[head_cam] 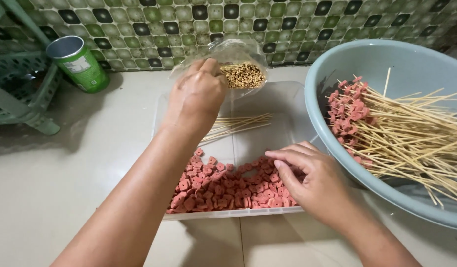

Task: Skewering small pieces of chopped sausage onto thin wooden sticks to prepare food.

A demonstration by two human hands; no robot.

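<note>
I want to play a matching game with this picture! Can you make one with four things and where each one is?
Things:
1. Green can
2. Pink slices
3. Filled skewers
4. Bag of bare sticks

Places:
A. In the grey-blue basin
B. In the clear tray, under the right hand
C. By the tiled wall, far left
D. At the left hand, behind the tray

Pairs: 1-C, 2-B, 3-A, 4-D

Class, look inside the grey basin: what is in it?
The grey basin holds bamboo skewers threaded with pink meat slices. Its bottom beneath the pile is covered.
</note>
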